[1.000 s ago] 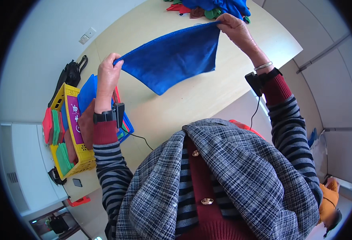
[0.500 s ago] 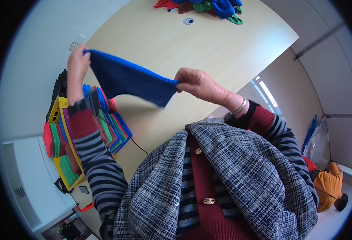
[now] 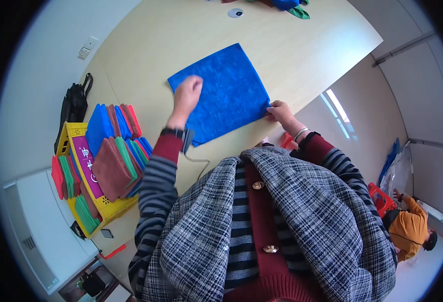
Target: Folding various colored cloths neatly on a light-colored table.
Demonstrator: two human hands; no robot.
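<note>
A square blue cloth (image 3: 226, 95) lies spread on the pale table, slightly rumpled across its surface. My right hand (image 3: 280, 112) pinches its right corner near the table's front edge. Over the cloth's left part is my left hand (image 3: 187, 96), fingers curled in and somewhat blurred by motion. No cloth shows inside that hand; whether it touches the fabric below is hard to see.
Left of me, a yellow crate (image 3: 118, 211) stands with several folded cloths (image 3: 113, 168) in red, green, brown and blue. More cloths (image 3: 298, 11) lie at the table's far edge. A phone (image 3: 107, 233) rests beside the crate. A person in orange (image 3: 410, 229) is at far right.
The blue cloth, held up between both hands before, now lies flat on the table. My left hand has let go of its corner and moved right and down; my right hand moved right, still pinching.
</note>
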